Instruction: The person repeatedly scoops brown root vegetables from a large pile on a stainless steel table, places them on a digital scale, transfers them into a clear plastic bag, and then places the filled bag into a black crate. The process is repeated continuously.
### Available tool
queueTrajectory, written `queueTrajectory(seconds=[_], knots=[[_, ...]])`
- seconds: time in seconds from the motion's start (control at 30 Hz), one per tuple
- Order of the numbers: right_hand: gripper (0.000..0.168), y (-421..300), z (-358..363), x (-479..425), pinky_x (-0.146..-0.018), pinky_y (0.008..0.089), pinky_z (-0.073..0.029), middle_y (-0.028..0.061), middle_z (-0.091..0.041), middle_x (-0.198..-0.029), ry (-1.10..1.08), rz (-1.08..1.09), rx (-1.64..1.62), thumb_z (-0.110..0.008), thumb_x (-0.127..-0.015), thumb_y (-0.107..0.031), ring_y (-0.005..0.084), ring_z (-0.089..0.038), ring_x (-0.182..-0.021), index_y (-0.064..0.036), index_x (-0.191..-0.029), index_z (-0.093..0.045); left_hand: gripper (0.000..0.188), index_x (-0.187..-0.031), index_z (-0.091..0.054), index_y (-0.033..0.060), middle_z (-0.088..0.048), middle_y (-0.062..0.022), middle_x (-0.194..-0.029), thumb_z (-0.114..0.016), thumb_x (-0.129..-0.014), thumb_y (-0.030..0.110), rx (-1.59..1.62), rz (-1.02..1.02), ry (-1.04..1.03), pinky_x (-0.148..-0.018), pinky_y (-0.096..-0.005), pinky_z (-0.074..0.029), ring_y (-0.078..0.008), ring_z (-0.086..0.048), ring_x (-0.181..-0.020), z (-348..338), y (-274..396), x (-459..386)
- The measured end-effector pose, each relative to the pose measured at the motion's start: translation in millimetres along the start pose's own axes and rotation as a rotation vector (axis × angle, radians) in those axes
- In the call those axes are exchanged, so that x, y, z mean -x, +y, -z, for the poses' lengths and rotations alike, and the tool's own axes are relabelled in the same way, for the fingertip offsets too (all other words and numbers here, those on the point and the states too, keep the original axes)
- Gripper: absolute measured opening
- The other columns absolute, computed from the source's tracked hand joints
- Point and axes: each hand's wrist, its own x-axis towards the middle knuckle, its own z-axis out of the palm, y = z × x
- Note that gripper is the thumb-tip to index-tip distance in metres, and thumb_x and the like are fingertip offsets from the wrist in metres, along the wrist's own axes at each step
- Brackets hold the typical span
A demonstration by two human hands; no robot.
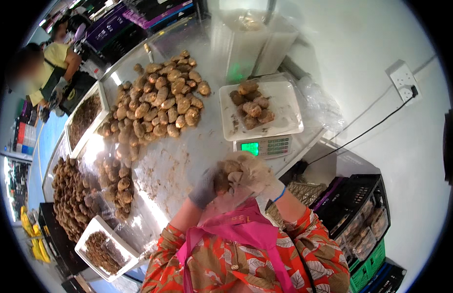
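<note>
My left hand (207,185), in a dark grey glove, and my right hand (265,177), in a pale glove with a blue cuff edge, meet close to my chest. Between them they grip a few brown taro corms (232,171), with clear plastic film about these; a tray under them cannot be made out. Just beyond my hands stands a digital scale (265,146) with a lit green display. A white tray (226,121) rests on its platform, carrying a clear container with several taro corms (251,106).
A large taro heap (160,99) covers the steel table (164,168). Foam boxes (83,146) (115,276) of brown debris stand at the left. Clear containers (244,51) are stacked at the back. A power cord (362,137) crosses to the wall socket. Crates (343,205) stand right; a co-worker (56,69) stands left.
</note>
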Motion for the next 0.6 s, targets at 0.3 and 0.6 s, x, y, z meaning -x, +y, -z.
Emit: queueTrajectory(seconds=[0.3,0.6], knots=[[0.059,3.1,-35.1,8.2,-0.077,0.0335,-0.052,0.0138,-0.063,-0.110,0.094,0.102,0.103,-0.070,-0.075,-0.003,0.0254,-0.063,-0.092,-0.008,-0.130,-0.052,0.058,-0.131,-0.047,0.0039,-0.056,-0.0134,-0.121,-0.037,-0.099,0.052,0.458,-0.001,-0.075,-0.094,-0.0404,-0.048,-0.0262,-0.057,-0.107,-7.1,16.4,-6.7],[0.054,-2.9,-26.4,5.7,-0.078,0.0341,-0.050,0.0103,-0.062,-0.095,0.076,0.101,-0.044,-0.068,-0.077,-0.003,0.0255,-0.060,-0.085,-0.008,-0.128,-0.054,0.043,-0.122,-0.054,0.0046,-0.060,-0.0107,-0.117,-0.039,-0.100,0.038,0.257,-0.233,-0.058,-0.100,-0.0393,-0.044,-0.0251,-0.055,-0.114,5.0,10.8,-19.2]])
